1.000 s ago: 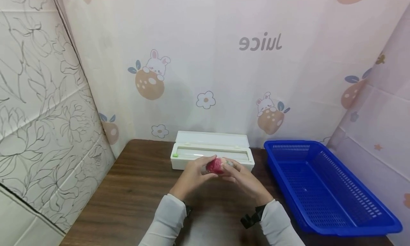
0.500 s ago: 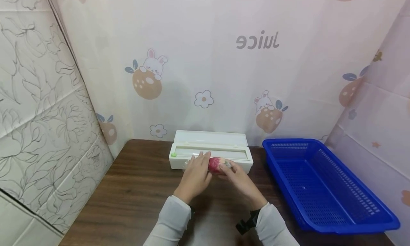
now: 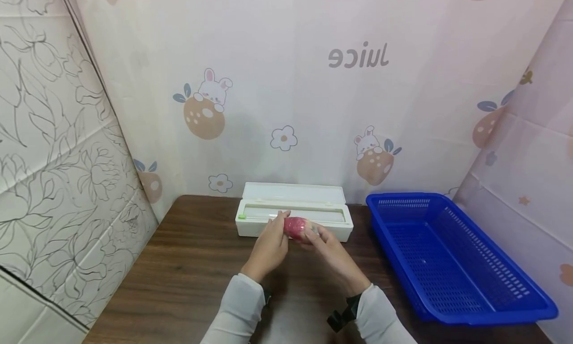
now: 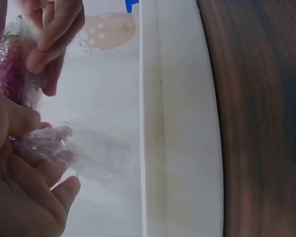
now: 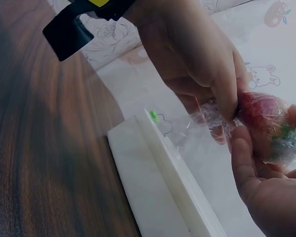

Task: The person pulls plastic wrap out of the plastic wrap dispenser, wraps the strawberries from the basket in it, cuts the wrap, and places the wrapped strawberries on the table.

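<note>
A red fruit (image 3: 294,228), pale toward a green end with a dark stem, is wrapped in clear cling film and held above the table. My right hand (image 3: 335,257) grips the fruit around its green end, fingers and thumb on either side. At the red end my left hand (image 3: 268,247) pinches the gathered film; in the left wrist view the twisted film tail (image 4: 47,143) sticks out between thumb and fingers. Just behind both hands stands a white cling film dispenser (image 3: 249,228) with its lid (image 3: 293,192) raised.
A blue plastic basket (image 3: 400,284) stands to the right on the dark wooden table (image 3: 179,279). A green slider (image 3: 242,216) sits at the dispenser's left end. Printed curtains rise behind the table and at both sides.
My left hand first cupped the fruit's end, then lay flatter beside it with film showing past its fingers, and now pinches the gathered film. The right hand keeps its hold, shifting slightly left.
</note>
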{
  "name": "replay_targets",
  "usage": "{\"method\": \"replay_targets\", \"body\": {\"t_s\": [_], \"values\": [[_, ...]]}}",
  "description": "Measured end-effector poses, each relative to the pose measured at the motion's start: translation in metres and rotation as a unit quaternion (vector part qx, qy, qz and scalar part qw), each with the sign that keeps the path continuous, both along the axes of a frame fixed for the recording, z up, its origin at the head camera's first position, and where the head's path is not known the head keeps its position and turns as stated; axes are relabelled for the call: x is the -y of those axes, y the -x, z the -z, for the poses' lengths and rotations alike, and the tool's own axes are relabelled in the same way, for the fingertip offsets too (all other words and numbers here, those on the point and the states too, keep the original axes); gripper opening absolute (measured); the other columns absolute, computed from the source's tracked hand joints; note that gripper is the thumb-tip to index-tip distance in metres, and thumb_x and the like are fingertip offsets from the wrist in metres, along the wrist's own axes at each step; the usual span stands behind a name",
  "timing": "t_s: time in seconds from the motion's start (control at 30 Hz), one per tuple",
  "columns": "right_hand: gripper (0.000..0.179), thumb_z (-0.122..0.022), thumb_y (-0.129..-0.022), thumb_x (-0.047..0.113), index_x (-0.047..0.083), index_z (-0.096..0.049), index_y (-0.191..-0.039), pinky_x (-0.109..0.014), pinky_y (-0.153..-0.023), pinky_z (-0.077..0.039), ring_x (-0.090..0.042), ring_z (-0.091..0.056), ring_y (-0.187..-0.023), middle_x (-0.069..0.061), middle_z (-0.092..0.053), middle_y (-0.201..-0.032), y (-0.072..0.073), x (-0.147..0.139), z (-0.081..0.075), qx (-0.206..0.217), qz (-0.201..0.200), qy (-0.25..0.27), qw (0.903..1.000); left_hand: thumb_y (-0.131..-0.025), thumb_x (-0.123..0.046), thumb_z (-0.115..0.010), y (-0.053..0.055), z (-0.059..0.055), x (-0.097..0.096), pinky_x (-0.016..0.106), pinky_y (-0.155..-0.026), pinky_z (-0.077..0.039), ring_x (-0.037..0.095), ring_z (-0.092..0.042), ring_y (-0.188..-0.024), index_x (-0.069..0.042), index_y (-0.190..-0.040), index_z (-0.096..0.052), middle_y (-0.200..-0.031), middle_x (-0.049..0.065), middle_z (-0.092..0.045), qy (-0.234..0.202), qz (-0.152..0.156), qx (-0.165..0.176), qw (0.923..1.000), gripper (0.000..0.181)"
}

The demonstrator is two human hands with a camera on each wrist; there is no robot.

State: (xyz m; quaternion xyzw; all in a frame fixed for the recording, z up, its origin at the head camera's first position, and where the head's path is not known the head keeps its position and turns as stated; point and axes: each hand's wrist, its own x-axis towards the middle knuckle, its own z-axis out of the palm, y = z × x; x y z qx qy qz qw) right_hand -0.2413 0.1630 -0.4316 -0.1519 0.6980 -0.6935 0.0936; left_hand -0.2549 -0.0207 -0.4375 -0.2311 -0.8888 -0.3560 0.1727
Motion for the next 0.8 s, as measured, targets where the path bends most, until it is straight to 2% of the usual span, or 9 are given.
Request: {"method": "replay_targets", "body": {"t_s": [0.13,0.33,0.47,0.57,0.73,0.8], "values": [[0.056,-0.045,-0.108,0.031,-0.011,-0.038,-0.145,-0.043,-0.105,-0.046,-0.038,-0.057,-0.119,-0.023,-0.055,-0.134,0.0,0.001,0.0,0.011,-0.005,0.003,0.9999,-0.104,-0.002,-0.047,0.001,0.002,-0.001,0.049,-0.115,-0.03,0.033,-0.039,-0.141,0.003,-0.141,-0.047,-0.145,0.022,-0.05,-0.072,0.019,0.017,0.9971,0.038],[0.053,-0.047,-0.108,0.03,-0.007,-0.038,-0.145,-0.051,-0.11,-0.038,-0.029,-0.058,-0.115,-0.021,-0.053,-0.134,-0.002,0.005,-0.002,0.027,0.006,0.025,0.9993,-0.105,-0.002,-0.042,0.002,0.008,-0.002,0.045,-0.113,-0.035,0.03,-0.043,-0.138,0.006,-0.141,-0.046,-0.145,0.021,-0.051,-0.142,0.042,0.043,0.988,0.037],[0.052,-0.049,-0.107,0.033,-0.001,-0.04,-0.146,-0.054,-0.113,-0.032,-0.026,-0.057,-0.117,-0.02,-0.051,-0.138,-0.002,0.007,-0.003,0.04,0.018,0.036,0.9984,-0.108,-0.008,-0.037,0.003,0.011,-0.003,0.045,-0.113,-0.036,0.028,-0.045,-0.137,0.005,-0.144,-0.045,-0.146,0.018,-0.051,-0.158,0.036,0.072,0.9841,0.04],[0.05,-0.051,-0.106,0.033,0.005,-0.039,-0.146,-0.056,-0.112,-0.033,-0.026,-0.058,-0.115,-0.018,-0.048,-0.137,-0.002,0.008,-0.003,0.035,0.038,0.041,0.9978,-0.11,-0.015,-0.035,0.004,0.011,-0.003,0.045,-0.115,-0.033,0.026,-0.04,-0.14,0.003,-0.149,-0.04,-0.15,0.015,-0.047,-0.162,0.043,0.102,0.9805,0.044],[0.044,-0.052,-0.106,0.028,0.006,-0.039,-0.142,-0.054,-0.105,-0.043,-0.025,-0.06,-0.109,-0.019,-0.048,-0.128,-0.002,0.01,-0.002,0.012,0.065,0.059,0.9961,-0.111,-0.032,-0.03,0.003,0.009,-0.002,0.046,-0.117,-0.029,0.021,-0.033,-0.144,-0.006,-0.157,-0.029,-0.158,0.008,-0.037,-0.174,0.066,0.171,0.9675,0.053],[0.042,-0.054,-0.105,0.028,0.007,-0.042,-0.14,-0.052,-0.103,-0.045,-0.025,-0.059,-0.11,-0.017,-0.05,-0.129,-0.002,0.011,-0.002,0.006,0.074,0.058,0.9956,-0.11,-0.033,-0.03,0.002,0.009,-0.001,0.046,-0.114,-0.035,0.021,-0.042,-0.138,-0.006,-0.154,-0.034,-0.151,0.01,-0.046,-0.178,0.074,0.191,0.9624,0.052]]}}
